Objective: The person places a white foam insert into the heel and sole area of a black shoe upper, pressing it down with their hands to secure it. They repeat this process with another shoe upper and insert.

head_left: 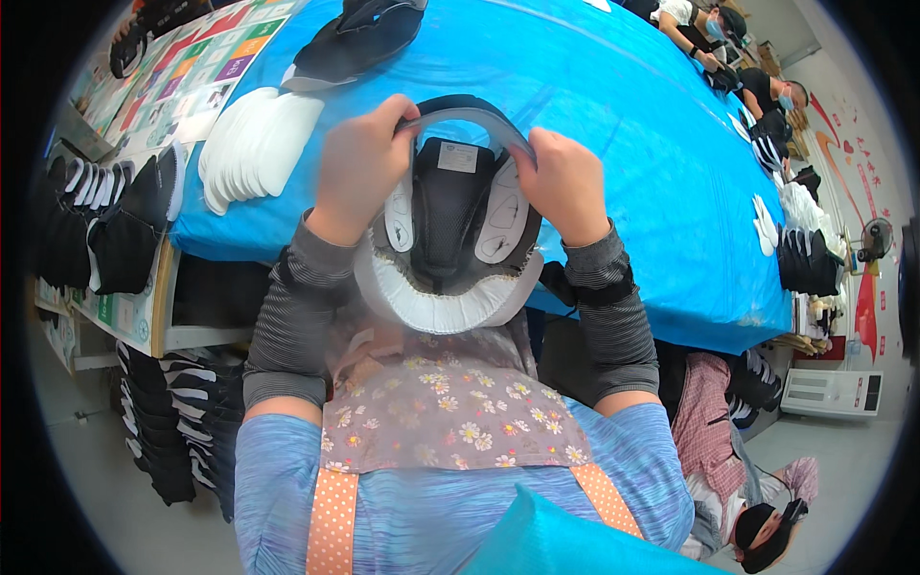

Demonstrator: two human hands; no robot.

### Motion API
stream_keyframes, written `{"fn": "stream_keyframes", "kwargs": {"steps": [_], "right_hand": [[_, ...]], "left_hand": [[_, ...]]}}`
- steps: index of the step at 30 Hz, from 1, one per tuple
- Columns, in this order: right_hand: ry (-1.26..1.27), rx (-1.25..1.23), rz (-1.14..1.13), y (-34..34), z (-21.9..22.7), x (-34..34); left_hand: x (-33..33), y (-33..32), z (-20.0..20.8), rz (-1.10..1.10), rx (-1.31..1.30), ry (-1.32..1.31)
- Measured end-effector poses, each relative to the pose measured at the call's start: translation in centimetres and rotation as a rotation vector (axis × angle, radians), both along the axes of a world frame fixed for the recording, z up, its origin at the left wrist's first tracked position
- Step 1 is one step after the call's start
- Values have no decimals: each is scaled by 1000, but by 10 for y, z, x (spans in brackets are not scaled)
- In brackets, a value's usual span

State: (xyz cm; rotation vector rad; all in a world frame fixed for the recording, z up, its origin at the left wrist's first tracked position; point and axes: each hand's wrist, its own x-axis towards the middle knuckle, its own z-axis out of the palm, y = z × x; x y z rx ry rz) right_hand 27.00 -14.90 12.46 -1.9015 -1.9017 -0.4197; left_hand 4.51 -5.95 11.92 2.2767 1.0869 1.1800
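Between my two hands is a black shoe upper [452, 305], held above the near edge of the blue-covered table [661, 182]. Its gathered white rim curves toward my apron. Inside it show black mesh, a small white label and pale side pieces with printed outlines. My left hand [362, 171] pinches the far grey-and-black edge at its left. At the right of that same edge, my right hand [565, 184] grips with thumb and bent fingers. The edge arches between both hands.
A fanned stack of white insoles [257, 144] lies to the left, with another black shoe upper [362, 43] beyond. More black uppers [129, 230] stand at the far left. Co-workers [767, 94] sit along the right side; another person [724, 460] is at the lower right.
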Motion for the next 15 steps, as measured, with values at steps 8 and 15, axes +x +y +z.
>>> {"fn": "stream_keyframes", "kwargs": {"steps": [8, 15], "right_hand": [[-98, -134, 60, -10, 15, -3], [317, -858, 475, 33, 100, 16]], "left_hand": [[4, -11, -8, -20, 239, -13], [-24, -26, -13, 60, 117, -4]]}}
